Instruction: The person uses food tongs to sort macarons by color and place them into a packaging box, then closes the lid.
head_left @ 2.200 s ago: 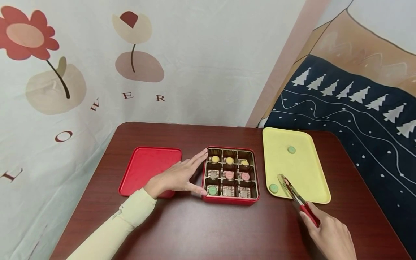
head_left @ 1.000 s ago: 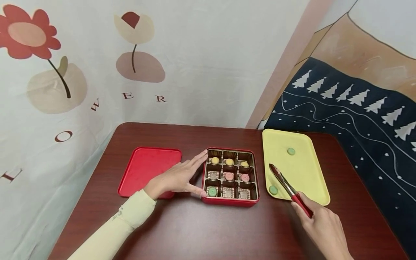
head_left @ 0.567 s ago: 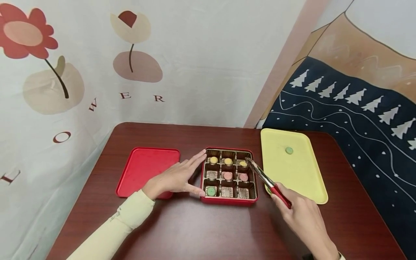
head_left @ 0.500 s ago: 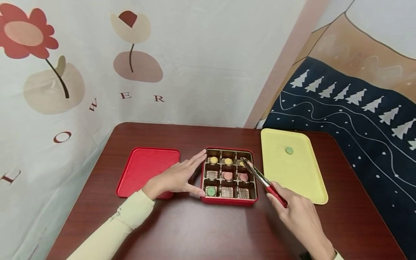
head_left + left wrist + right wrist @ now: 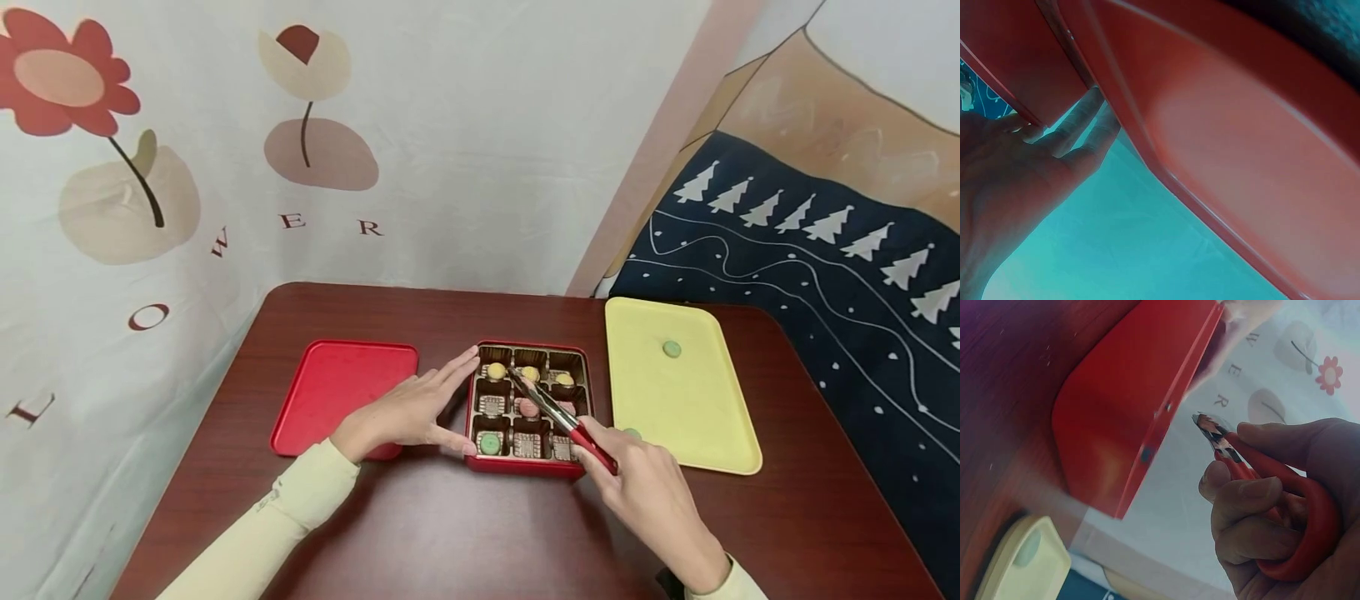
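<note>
My right hand (image 5: 645,479) grips red-handled metal tongs (image 5: 553,410), fingers curled round the handle (image 5: 1319,531). The tong tips are over the red tin (image 5: 525,468), near its back-row divider. Something pinkish shows at the tips; I cannot tell whether it is held. My left hand (image 5: 412,406) rests against the tin's left side, its fingers fairly straight, the thumb at the front corner. The tin's divided insert holds several yellow sweets (image 5: 496,372) at the back, pink sweets (image 5: 529,407) in the middle row and a green sweet (image 5: 490,443) at front left.
Left of the tin lies a red lid (image 5: 341,392), partly behind my left hand. A yellow tray (image 5: 690,408) on the right holds one green sweet (image 5: 672,349) and another (image 5: 632,433) mostly hidden by my right hand. A patterned cloth (image 5: 465,150) hangs behind the table (image 5: 450,533).
My right hand has carried the tongs left, from over the yellow tray, across the tin's right side, to its middle. My left hand has stayed on the tin.
</note>
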A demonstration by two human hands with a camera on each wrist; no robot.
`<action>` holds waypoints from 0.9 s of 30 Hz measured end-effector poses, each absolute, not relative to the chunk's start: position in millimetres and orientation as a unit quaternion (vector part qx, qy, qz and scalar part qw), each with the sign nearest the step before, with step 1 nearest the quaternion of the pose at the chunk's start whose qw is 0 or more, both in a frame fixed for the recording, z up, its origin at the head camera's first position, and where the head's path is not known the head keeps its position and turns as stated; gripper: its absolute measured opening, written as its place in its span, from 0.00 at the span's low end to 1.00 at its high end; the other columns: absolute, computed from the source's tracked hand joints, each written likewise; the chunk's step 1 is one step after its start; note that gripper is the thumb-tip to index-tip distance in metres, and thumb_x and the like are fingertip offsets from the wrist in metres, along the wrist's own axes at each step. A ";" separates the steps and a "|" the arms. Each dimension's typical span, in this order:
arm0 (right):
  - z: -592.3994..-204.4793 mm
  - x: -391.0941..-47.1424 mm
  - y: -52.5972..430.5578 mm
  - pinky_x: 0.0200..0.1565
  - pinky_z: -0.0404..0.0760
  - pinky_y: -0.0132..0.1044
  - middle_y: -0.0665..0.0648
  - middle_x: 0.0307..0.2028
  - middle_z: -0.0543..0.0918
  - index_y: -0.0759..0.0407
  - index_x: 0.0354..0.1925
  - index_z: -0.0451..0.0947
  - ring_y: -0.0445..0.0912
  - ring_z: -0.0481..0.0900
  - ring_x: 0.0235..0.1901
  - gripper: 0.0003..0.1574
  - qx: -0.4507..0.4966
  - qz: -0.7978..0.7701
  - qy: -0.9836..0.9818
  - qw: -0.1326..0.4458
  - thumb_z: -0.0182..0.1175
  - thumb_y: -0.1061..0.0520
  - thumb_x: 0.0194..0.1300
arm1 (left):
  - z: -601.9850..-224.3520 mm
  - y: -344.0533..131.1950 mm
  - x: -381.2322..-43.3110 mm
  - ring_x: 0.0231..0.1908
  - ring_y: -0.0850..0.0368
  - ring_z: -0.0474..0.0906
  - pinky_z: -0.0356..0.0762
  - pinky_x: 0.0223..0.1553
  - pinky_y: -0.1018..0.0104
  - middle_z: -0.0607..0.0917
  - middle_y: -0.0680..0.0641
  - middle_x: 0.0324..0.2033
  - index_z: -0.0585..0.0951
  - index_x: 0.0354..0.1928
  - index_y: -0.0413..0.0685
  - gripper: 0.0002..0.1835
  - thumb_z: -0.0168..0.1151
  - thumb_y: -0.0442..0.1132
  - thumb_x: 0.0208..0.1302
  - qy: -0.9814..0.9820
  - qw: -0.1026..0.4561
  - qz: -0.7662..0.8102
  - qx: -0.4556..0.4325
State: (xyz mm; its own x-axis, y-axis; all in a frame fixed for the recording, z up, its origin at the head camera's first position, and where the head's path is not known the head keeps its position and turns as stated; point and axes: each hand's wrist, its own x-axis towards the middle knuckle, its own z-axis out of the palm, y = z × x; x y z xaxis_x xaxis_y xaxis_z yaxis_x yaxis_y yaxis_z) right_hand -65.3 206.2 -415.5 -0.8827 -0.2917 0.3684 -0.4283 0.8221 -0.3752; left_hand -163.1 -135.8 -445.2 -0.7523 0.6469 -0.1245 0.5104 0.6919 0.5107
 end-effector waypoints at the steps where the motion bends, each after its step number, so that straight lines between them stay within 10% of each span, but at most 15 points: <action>1: -416.5 -64.8 203.5 0.22 0.67 0.33 0.52 0.39 0.92 0.56 0.60 0.91 0.39 0.70 0.22 0.27 0.194 0.228 -0.943 0.145 0.82 0.56 0.63 | -445.4 -135.8 -162.5 0.74 0.34 0.68 0.68 0.69 0.28 0.40 0.54 0.89 0.46 0.90 0.49 0.72 0.76 0.74 0.58 0.907 0.151 0.230 0.318; 27: -432.8 -66.7 176.5 0.20 0.63 0.31 0.50 0.34 0.91 0.55 0.58 0.92 0.34 0.63 0.18 0.26 0.223 0.227 -0.939 0.127 0.82 0.57 0.62 | -446.7 -135.8 -162.0 0.76 0.30 0.65 0.63 0.71 0.26 0.40 0.53 0.89 0.46 0.90 0.49 0.71 0.75 0.74 0.59 0.907 0.151 0.228 0.320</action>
State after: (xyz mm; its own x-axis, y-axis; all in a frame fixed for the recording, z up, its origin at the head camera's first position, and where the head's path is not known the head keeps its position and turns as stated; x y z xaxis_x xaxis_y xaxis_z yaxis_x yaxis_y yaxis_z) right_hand -66.7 176.5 -432.8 -0.8685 -0.3609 0.3399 -0.4764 0.7973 -0.3706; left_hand -162.0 -135.8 -446.7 -0.7498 0.6493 -0.1270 0.5118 0.6908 0.5107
